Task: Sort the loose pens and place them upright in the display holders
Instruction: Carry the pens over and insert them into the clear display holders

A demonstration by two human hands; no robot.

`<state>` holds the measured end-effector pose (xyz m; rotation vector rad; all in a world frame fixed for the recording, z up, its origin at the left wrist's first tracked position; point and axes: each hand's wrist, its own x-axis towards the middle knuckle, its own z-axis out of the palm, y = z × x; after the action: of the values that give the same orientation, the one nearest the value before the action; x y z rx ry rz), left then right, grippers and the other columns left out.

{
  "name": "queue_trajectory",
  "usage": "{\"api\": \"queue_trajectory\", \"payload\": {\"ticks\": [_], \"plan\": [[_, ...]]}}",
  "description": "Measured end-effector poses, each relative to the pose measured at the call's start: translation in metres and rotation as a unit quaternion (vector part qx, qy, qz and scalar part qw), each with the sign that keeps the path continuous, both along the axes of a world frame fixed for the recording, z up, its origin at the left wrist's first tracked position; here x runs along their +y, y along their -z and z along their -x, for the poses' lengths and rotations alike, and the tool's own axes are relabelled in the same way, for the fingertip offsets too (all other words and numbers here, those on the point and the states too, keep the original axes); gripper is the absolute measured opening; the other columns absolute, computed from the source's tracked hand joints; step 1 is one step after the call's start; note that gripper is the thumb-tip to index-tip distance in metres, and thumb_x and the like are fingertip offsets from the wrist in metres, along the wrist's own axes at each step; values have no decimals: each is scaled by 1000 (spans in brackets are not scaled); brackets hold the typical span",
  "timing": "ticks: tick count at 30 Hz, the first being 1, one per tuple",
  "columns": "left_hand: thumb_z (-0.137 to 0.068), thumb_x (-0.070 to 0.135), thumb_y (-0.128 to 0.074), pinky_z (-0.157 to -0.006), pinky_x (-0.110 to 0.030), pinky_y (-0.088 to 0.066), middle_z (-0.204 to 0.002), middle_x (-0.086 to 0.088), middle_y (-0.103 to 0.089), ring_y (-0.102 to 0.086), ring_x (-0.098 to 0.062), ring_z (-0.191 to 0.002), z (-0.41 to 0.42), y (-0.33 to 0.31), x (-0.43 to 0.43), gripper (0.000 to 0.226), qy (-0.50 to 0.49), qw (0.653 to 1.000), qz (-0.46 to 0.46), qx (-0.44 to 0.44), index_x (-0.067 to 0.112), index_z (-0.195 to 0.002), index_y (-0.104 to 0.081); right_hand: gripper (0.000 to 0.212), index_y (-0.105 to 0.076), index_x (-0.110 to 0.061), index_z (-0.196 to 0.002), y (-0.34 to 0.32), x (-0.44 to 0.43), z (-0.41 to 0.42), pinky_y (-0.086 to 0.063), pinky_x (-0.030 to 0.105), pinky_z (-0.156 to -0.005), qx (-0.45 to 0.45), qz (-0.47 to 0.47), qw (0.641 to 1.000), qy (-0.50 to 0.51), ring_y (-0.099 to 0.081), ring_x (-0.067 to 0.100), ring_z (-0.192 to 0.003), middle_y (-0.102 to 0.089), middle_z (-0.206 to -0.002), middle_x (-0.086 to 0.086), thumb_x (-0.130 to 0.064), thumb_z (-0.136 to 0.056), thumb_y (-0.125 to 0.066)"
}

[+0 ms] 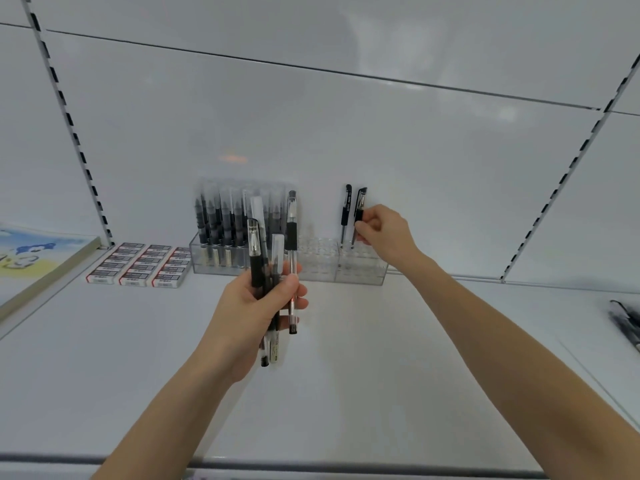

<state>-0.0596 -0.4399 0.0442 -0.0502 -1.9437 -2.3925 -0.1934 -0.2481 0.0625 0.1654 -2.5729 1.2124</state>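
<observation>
Shelf first: a wide white deck under both your wrists, so either arm has room to swing. The back panel just past your fingertips is the hard stop.

The clear holder row sits against that panel, beyond your L knuckles and under your R fingertips. Its packed section is full of capped pens, so prob. nothing more fits there. The part below your R fingers has open sockets, w/ one standing pen already in.

L hand: fingers and thumb are wrapped round a bundle of pens, held roughly upright, likely as stock for the other hand to draw from.

R hand: thumb and fingertips are clamped on a black-grip pen at mid-barrel, near vertical. Its low end is at the sockets; can't tell if it's seated. It's just beside the standing pen, on the side nearer your fingers, so the gap is tight and a sideways nudge could tip the neighbour.

Eraser boxes lie well out past your L thumb side. More loose pens lie far beyond your R forearm, at the shelf's edge.
</observation>
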Motion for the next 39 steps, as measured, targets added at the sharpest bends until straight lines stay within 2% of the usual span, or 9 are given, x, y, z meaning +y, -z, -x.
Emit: {"api": "queue_trajectory", "payload": {"ticks": [5,8,11,19,23,26,29,34,39], "plan": [[-86,12,-57,-52,-21,-50,-70,2,-65,-65,-4,-59,0,-3,3,10,15,1000,-7,-3,19,-88,-64,5,-61,-9,-87,-11,3,-28,-54,29,-71,58,119,991,29,-64,16,-74,-66,-80,7,-11,-89,-56],[-85,11,-57,-57,-24,-47,-62,5,-68,-64,-5,-57,1,-6,9,11,35,999,-5,3,20,-88,-63,13,-65,-12,-78,-20,-3,-71,-54,19,-61,-3,232,970,-73,-67,10,-66,-70,-74,2,-15,-89,-59],[-85,10,-58,-57,-25,-47,-61,5,-68,-64,-5,-56,1,-6,21,13,63,998,0,9,21,-87,-63,9,-67,-13,-82,-20,-13,-101,-54,17,-62,-60,246,957,-142,-68,8,-68,-72,-71,-3,-17,-87,-61],[-85,11,-59,-54,-20,-51,-67,3,-70,-68,-8,-63,5,-5,31,11,80,996,34,12,20,-90,-64,4,-64,-13,-84,-19,-11,-101,-53,16,-57,-62,263,952,-142,-66,5,-57,-70,-59,-7,-9,-83,-65],[-90,20,-52,-74,-33,-54,-78,-2,-66,-67,-12,-74,7,-1,22,16,58,998,35,-9,24,-99,-64,11,-59,-13,-80,-38,7,-72,-54,16,-55,24,297,953,-58,-66,5,-52,-69,-63,-3,-4,-86,-60],[-93,28,-46,-66,-32,-53,-63,1,-55,-56,-9,-54,5,1,13,19,50,997,48,-29,29,-105,-60,3,-53,-10,-89,-44,28,-42,-56,25,-66,104,209,971,41,-67,9,-60,-66,-84,9,-10,-89,-56],[-94,27,-45,-53,-25,-40,-62,2,-42,-40,-9,-50,3,2,9,20,50,997,47,-32,29,-109,-58,7,-49,-9,-95,-38,33,-21,-55,31,-74,105,126,985,55,-65,9,-66,-62,-84,5,-13,-90,-53],[-93,13,-47,-61,-24,-43,-66,0,-46,-46,-12,-61,3,4,8,24,46,997,48,-34,26,-111,-57,6,-49,-9,-95,-35,27,-2,-52,26,-70,88,78,992,36,-62,9,-63,-61,-84,7,-11,-90,-51],[-91,11,-51,-53,-16,-46,-60,0,-50,-50,-7,-52,2,6,5,19,39,998,45,-17,20,-104,-62,6,-49,-9,-94,-36,24,5,-52,20,-63,81,52,995,17,-61,1,-53,-57,-75,-1,-11,-90,-52]]}}
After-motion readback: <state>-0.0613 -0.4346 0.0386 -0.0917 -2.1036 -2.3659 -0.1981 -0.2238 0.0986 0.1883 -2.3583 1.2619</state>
